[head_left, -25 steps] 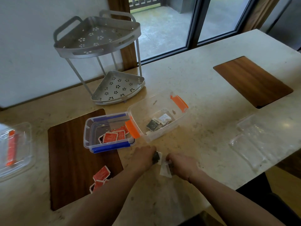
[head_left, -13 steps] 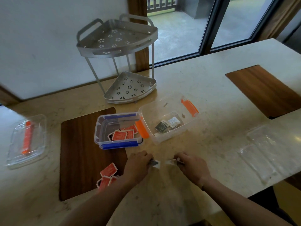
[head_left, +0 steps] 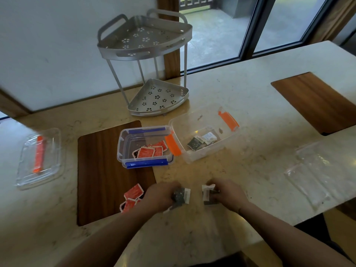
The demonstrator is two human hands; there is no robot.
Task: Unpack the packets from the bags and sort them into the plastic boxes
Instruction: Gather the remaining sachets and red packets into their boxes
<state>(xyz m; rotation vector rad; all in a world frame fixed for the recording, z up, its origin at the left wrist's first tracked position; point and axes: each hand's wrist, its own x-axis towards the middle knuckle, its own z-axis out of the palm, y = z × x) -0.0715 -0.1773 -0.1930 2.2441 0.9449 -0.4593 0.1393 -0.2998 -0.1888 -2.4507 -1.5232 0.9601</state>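
You have grey-and-white packets in both hands, low over the counter (head_left: 250,112) just in front of you. Your left hand (head_left: 159,197) is curled closed over a dark packet (head_left: 180,195) with a white end, and more of the same seem to lie under the palm; your right hand (head_left: 227,193) is pinched shut on a white-and-grey packet (head_left: 208,194). The two hands are apart, which reads as you gathering a small heap from both sides so it can go over in one lift.

The sorting explains the layout. The box with orange clips (head_left: 204,135) stands straight ahead and already holds the same grey and white packets, so that is the likely home for what you hold. The box with blue clips (head_left: 144,147), touching it on the left and half on the wooden inlay (head_left: 100,170), takes the red packets (head_left: 148,151). A few loose red packets (head_left: 133,197) lie on the inlay just beside your left wrist, not yet sorted.

Nothing stands between your hands and the orange-clipped box; its near wall is the only thing to clear. Emptied clear bags (head_left: 316,174) lie well off to the right, a lid with an orange strip (head_left: 38,158) far left, and the metal corner rack (head_left: 150,74) behind the boxes.
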